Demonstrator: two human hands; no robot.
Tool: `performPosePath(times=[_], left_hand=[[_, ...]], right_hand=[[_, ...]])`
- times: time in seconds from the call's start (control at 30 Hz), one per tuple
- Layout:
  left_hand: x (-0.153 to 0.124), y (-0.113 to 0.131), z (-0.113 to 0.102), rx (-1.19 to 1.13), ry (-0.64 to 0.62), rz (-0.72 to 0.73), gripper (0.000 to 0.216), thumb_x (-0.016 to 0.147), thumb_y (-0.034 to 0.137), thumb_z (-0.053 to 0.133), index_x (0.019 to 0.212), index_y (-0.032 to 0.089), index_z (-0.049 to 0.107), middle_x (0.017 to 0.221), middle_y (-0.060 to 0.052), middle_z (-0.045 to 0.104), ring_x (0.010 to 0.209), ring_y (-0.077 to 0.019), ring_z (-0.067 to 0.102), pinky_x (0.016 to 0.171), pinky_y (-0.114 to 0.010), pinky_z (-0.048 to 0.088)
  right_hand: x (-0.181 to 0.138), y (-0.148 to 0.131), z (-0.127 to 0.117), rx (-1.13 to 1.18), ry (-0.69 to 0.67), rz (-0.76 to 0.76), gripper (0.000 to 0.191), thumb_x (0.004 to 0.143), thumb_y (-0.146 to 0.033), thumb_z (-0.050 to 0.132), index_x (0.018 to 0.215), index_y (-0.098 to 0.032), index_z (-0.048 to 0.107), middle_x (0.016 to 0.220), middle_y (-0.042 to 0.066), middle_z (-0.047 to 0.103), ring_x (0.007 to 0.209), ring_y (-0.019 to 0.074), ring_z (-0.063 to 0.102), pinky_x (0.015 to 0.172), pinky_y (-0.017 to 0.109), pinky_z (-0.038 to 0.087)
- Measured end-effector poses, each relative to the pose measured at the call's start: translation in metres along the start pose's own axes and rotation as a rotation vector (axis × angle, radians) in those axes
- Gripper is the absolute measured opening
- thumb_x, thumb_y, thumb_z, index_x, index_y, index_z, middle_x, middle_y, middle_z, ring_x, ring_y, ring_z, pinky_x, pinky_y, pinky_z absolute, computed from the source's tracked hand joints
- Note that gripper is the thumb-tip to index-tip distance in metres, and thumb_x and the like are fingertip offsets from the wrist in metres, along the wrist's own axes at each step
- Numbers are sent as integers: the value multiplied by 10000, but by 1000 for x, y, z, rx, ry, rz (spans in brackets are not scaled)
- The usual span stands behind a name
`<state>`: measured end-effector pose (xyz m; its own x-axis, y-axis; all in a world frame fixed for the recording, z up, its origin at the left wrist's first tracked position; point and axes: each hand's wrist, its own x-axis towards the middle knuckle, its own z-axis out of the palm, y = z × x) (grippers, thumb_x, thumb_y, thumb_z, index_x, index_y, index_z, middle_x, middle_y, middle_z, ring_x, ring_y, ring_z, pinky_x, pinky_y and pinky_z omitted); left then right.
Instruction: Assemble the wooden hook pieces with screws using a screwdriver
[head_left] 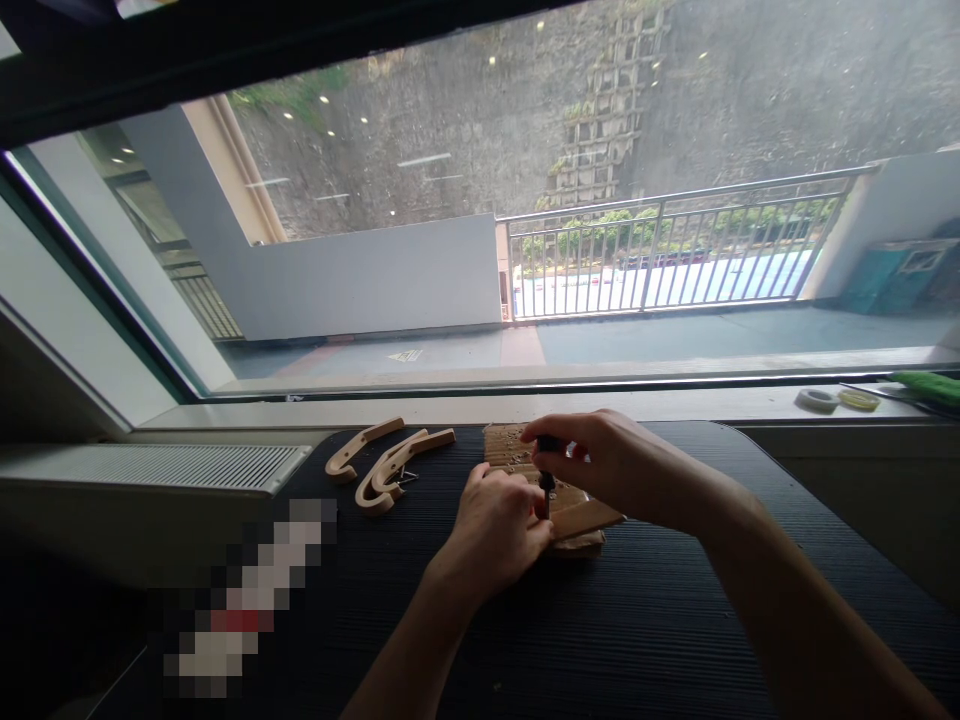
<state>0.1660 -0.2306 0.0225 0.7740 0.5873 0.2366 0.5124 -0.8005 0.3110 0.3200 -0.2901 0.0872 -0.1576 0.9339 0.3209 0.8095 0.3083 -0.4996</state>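
A screwdriver [547, 482] with a dark handle stands upright in my right hand [611, 462], gripped from above by the fingertips. Its shaft points down at a light wooden piece [589, 518]. My left hand [499, 522] is closed on the left end of that piece, close beside the shaft; the tip and the held end are hidden by the fingers. Under the wood lies brown corrugated cardboard [504, 450], with small crumbs on it. To the left, curved wooden hooks [375, 485] rest on the dark table [645, 620], with small metal bits [407, 477] near them.
A window sill [420, 412] runs along the table's far edge. Tape rolls [817, 400] and a green item [926, 385] are on it at right. A white radiator [165, 468] stands at left. A blurred patch [255, 600] covers something at the table's left edge.
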Motion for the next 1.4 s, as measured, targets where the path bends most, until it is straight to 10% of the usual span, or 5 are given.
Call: performPosePath(times=[1.4], left_hand=[[1, -1, 1, -7, -18, -15, 131, 754, 261, 548, 687, 206, 646, 722, 4, 649, 757, -162, 572, 992, -439, 288]], right_hand=[[-4, -3, -4, -19, 28, -51, 350, 859, -179, 466, 1156, -260, 634, 939, -20, 697, 761, 109, 607, 636, 195, 399]])
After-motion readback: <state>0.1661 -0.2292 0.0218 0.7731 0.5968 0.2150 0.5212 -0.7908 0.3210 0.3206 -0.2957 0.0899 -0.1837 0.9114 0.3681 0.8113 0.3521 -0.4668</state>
